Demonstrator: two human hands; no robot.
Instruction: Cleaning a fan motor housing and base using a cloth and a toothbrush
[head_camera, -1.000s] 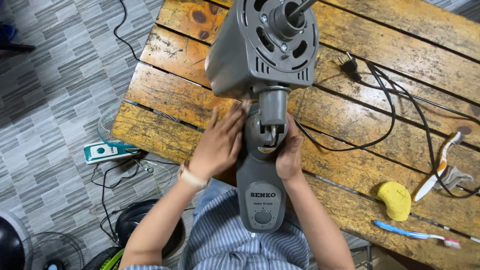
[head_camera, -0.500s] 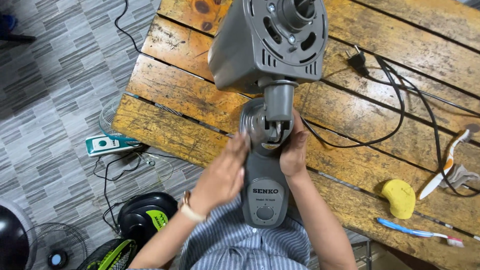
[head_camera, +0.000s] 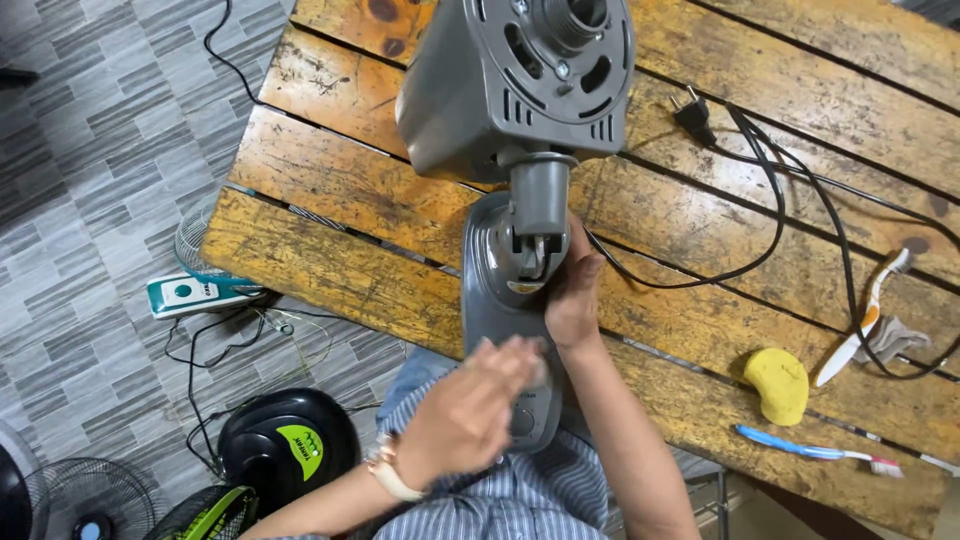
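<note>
A grey fan body stands on the wooden table (head_camera: 330, 270), its motor housing (head_camera: 500, 90) up top and its neck joint (head_camera: 538, 200) below. My right hand (head_camera: 572, 292) grips the right side of the grey stand (head_camera: 492, 290) just under the joint. My left hand (head_camera: 465, 412), blurred by motion, lies palm down over the stand's lower control panel near my body, fingers spread, with nothing visible in it. A watch sits on that wrist.
A black power cord and plug (head_camera: 695, 118) trail across the table's right side. A yellow sponge (head_camera: 776, 385), blue toothbrush (head_camera: 812, 451), white-orange toothbrush (head_camera: 862, 322) and grey rag (head_camera: 893, 340) lie there. On the floor: black fan base (head_camera: 285, 445), teal-white device (head_camera: 192, 295), fan grille (head_camera: 75, 497).
My left hand slid down from the stand's upper left side to its lower control panel. My right hand kept its grip. The view shifted slightly.
</note>
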